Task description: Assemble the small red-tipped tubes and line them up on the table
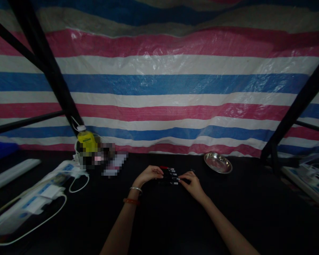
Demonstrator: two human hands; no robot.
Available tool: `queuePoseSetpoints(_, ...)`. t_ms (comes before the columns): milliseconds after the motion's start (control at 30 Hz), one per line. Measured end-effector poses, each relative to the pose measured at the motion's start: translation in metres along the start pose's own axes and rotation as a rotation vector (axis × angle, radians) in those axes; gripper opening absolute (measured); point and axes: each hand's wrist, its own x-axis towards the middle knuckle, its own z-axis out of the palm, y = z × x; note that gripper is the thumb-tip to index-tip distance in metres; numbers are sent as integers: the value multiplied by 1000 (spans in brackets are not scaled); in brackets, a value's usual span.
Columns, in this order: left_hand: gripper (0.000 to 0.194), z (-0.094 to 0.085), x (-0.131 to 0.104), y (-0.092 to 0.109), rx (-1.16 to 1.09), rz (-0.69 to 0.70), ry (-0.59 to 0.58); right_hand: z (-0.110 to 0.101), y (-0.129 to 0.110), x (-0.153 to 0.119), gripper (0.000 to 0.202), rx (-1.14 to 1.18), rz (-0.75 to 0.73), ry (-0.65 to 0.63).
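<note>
With the middle of the small sticks as the clock's centre, a long white bar [14, 173] lies far out at nine o'clock. A white power strip [23, 214] slants just below it, a charger plug [49, 192] seated in it. Towards ten o'clock stands a bottle of yellow liquid [86, 140], beside items blurred past naming.

Close in at nine o'clock is the left hand [150, 173], a bangle [136, 190] at its wrist. Its fingers curl down at the dark ends of the sticks; whether they grip one or only steady it, I cannot tell.

The sticks lie on the black counter [159, 219], between the hands, stacked in a short row, silver ends towards three o'clock. The red stick [163, 167] sits at twelve; a black stick [176, 178] lies near the centre. They look light and stiff, probably smooth enough to roll or skid if pressed off-centre. A thumb-and-forefinger pinch on the dark body should hold best; the silver end is likely slicker.

At three o'clock the right hand [188, 181] brings thumb and forefinger together on that black stick's silver end, apparently pinching it. Further out, between two and three, rests a shiny metal dish [218, 163]; far off at three, a shallow box [305, 186] with pale cables.
</note>
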Motion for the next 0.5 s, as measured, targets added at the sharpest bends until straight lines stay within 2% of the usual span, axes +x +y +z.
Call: queuePoseSetpoints(500, 33, -4, -1, -2, 44, -17, -29, 3, 5, -1, 13, -58, -23, -45)
